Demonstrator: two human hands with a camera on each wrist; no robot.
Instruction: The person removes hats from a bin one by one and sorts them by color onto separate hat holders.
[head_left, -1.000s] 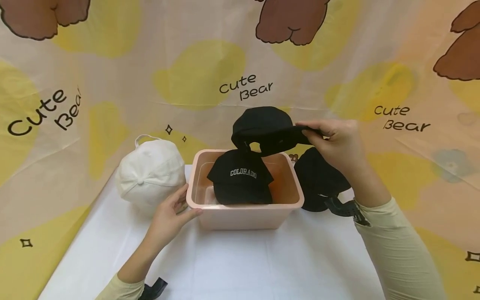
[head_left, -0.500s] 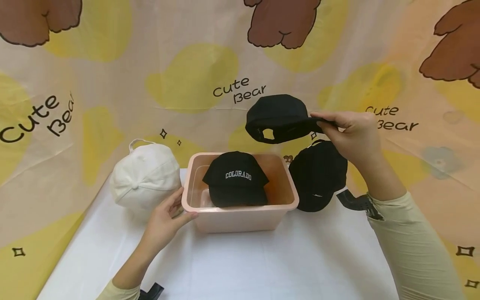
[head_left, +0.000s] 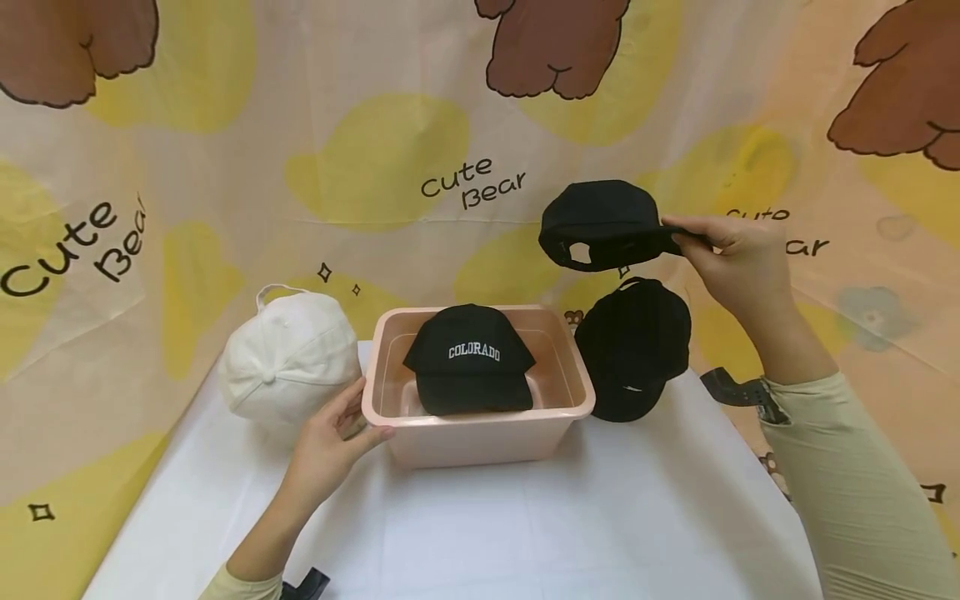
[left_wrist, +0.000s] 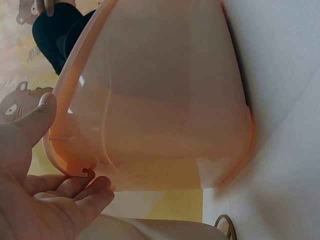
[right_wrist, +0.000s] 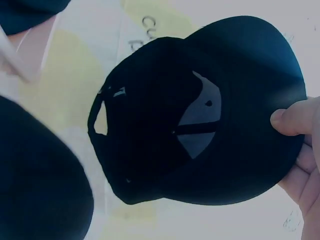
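Note:
In the head view, my right hand [head_left: 742, 262] pinches the brim of a black cap [head_left: 600, 218], thumb on one side and fingers on the other. The cap is held up in the air, above and behind the bin's right end. Its underside, inner lining and back-strap opening show in the right wrist view [right_wrist: 155, 125]. My left hand [head_left: 330, 437] grips the front left corner of a pink plastic bin [head_left: 480, 442], thumb at the front and fingers along the side. Inside the bin, a black cap lettered COLORADO [head_left: 474, 354] leans with its brim toward me.
Another black cap [head_left: 633, 350] stands on the white table [head_left: 480, 533] right of the bin. A white cap [head_left: 292, 354] sits to the left, close to my left hand. Behind hangs a cloth [head_left: 337, 175] printed with bears.
My right hand has carried the black cap up and to the right, away from over the bin. My left hand keeps hold of the bin's corner; the view has shifted slightly.

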